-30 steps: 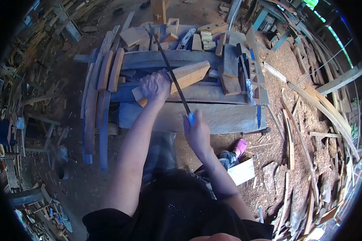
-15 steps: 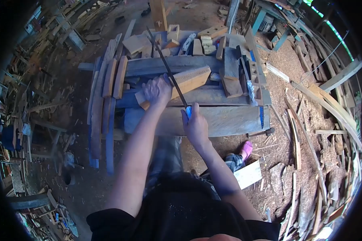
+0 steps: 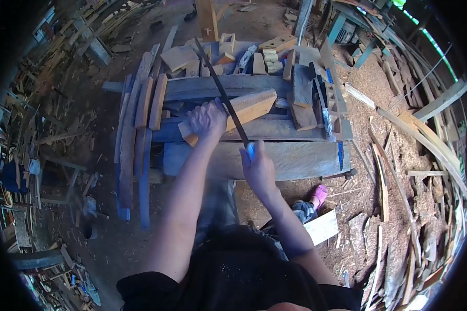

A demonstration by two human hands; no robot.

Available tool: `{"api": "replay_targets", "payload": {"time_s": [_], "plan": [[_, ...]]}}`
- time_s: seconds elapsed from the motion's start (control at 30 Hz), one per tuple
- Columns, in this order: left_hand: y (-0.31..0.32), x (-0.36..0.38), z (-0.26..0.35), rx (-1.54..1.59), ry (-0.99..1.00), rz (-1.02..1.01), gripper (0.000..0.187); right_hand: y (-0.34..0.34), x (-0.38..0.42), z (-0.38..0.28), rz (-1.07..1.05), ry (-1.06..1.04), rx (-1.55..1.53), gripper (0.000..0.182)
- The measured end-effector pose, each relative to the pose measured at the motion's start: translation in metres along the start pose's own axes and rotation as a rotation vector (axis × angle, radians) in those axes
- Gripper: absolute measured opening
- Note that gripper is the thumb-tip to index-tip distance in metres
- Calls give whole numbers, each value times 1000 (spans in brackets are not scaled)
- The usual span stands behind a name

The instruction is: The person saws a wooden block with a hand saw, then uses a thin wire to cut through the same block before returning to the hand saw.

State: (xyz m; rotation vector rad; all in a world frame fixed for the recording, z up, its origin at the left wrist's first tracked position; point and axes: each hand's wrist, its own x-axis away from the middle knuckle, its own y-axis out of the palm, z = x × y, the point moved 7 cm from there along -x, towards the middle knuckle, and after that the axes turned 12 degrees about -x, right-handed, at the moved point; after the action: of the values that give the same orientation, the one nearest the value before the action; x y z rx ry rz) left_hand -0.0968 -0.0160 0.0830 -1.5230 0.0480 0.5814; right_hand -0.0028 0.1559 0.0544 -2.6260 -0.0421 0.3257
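Observation:
A thick wooden block (image 3: 251, 108) lies slantwise across the workbench, its near end under my left hand. My left hand (image 3: 207, 120) is closed over the block and presses on it. In my right hand (image 3: 260, 171) is the blue handle of a handsaw, the fingers wrapped round it. The long, dark handsaw blade (image 3: 237, 120) slopes up and away, crossing the block just right of my left hand; it looks nearly edge-on, so its teeth cannot be made out.
Wood offcuts (image 3: 179, 58) crowd the bench's far side. Long planks (image 3: 127, 140) lean along its left edge. Another saw with a blue part (image 3: 341, 153) lies at the right edge. A wooden post (image 3: 206, 20) rises behind. Sawdust and scraps (image 3: 363, 228) cover the floor.
My right hand has drawn the handsaw slightly down and toward me, to the right. The whole view has shifted a little; my left hand still holds the block.

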Motion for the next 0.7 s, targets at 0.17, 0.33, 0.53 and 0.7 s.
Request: {"api": "replay_targets", "payload": {"time_s": [0.17, 0.33, 0.53, 0.7], "plan": [[9, 2, -2, 1, -7, -90, 43, -31, 91, 23, -12, 69, -135, 30], [5, 7, 1, 0, 29, -63, 44, 2, 0, 0, 1, -18, -72, 29], [5, 0, 0, -32, -26, -111, 46, -11, 43, 6, 30, -30, -82, 28], [5, 6, 1, -59, 16, -116, 47, -22, 64, 9, -48, 84, -86, 30]]}}
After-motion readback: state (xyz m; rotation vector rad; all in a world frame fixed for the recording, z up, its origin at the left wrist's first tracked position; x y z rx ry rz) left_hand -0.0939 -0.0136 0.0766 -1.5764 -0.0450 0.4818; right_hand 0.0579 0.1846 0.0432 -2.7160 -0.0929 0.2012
